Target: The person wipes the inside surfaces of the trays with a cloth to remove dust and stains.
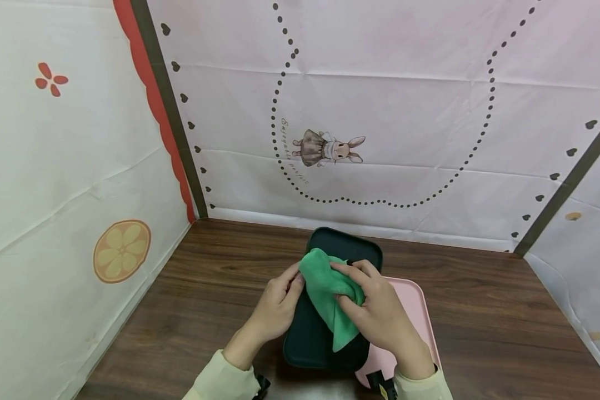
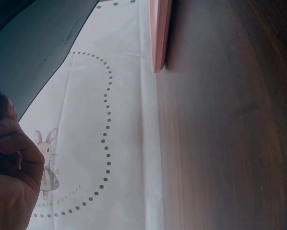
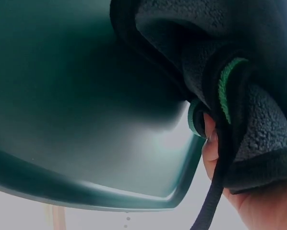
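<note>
My left hand (image 1: 276,305) grips the left long edge of a dark green rectangular tray (image 1: 310,339), which is raised and tilted above the table. In the left wrist view the curled fingers of the left hand (image 2: 16,167) hold the edge under the tray's underside (image 2: 38,52). A green cloth (image 1: 325,283) lies bunched in my right hand (image 1: 380,305), pressed against the inside of the tray. Seen by the right wrist camera, the cloth (image 3: 263,124) looks dark, and it hides part of the right hand (image 3: 258,206) near the tray's inner wall (image 3: 86,139).
A pink tray (image 1: 420,297) sits on the brown wooden table (image 1: 480,322), partly hidden under the green tray and right forearm. White printed sheets with a rabbit figure (image 1: 325,149) wall in the back and both sides.
</note>
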`<state>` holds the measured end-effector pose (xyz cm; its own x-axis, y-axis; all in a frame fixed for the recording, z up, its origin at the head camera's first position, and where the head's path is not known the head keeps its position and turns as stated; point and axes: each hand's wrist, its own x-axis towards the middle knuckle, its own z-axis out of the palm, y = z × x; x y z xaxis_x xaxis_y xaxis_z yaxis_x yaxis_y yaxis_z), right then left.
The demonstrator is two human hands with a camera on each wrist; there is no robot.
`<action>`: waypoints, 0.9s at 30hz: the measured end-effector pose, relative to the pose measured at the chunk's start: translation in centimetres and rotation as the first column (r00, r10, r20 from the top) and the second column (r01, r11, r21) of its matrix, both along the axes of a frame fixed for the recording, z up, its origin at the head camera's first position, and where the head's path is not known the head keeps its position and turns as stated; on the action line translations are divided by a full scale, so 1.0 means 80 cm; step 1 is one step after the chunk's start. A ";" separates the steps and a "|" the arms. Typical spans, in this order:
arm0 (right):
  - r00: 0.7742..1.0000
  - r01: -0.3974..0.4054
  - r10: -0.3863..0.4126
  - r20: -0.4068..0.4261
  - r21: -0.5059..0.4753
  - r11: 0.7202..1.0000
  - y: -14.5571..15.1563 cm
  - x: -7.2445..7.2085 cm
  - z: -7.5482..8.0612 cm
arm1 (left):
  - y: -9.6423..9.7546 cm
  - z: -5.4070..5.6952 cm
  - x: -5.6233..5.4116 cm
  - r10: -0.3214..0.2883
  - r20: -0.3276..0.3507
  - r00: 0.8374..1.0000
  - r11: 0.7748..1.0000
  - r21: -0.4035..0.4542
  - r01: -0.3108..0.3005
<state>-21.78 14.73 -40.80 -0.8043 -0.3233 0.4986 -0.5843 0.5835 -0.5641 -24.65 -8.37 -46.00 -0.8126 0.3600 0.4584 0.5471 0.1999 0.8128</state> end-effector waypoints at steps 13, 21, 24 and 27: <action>0.998 -0.051 0.050 0.038 0.031 0.998 -0.001 0.001 -0.001 | 0.001 0.002 0.001 0.078 0.018 0.997 0.997 -0.007 -0.077; 0.993 -0.074 0.068 0.100 0.053 0.996 -0.001 0.002 0.000 | 0.001 0.004 0.001 0.091 0.036 0.995 0.996 0.019 -0.091; 0.989 -0.093 0.084 0.125 0.066 0.993 -0.001 0.003 0.000 | 0.000 0.003 0.000 0.099 0.032 0.995 0.994 0.031 -0.100; 0.984 -0.114 0.102 0.147 0.077 0.990 -0.001 0.004 -0.001 | 0.000 0.003 -0.001 0.120 0.031 0.992 0.992 0.035 -0.121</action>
<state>-21.49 14.68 -40.86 -0.8232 -0.4482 0.3486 -0.5636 0.5707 -0.5972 -24.74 -8.38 -45.78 -0.8621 0.2418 0.4454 0.4971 0.2325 0.8360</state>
